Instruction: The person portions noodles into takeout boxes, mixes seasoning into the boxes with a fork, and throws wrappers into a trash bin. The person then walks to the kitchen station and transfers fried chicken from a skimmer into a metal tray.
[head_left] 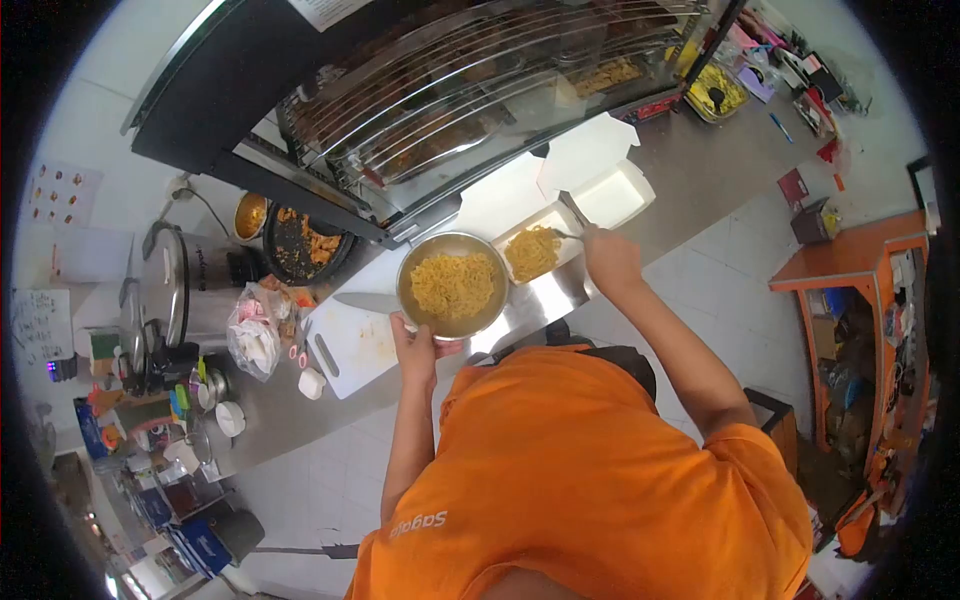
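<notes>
Shirt: orange (600,450), pale lettering on the chest, nearest the camera.
Left hand: (415,347) grasping the near rim of the steel bowl (455,243), thumb at the edge, the other fingers partly hidden beneath.
Right hand: (611,258) fingers curled round a metal utensil (574,209); fork or tongs, I cannot tell.
Noodles: (452,287) a yellow heap in the bowl, with a second portion (531,253) in the filled box, where the utensil's tip is.
Board: (352,350) white, left of the bowl, with the knife blade (366,301) lying across its far part and reaching to the bowl.
Beside the board: scissors (298,353), a white cup (312,383) and a plastic bag (256,335).
Boxes: the filled box (544,216) just right of the bowl, the other box (618,190) right beside it, lid up.
Pan: (300,278) dark, food scraps inside, next to a small bowl (239,215).
Display case: (480,90) wire racks behind glass, along the counter's far side.
Far right: a yellow tray (718,96) and a blue pen (781,127) on the counter (690,165).
</notes>
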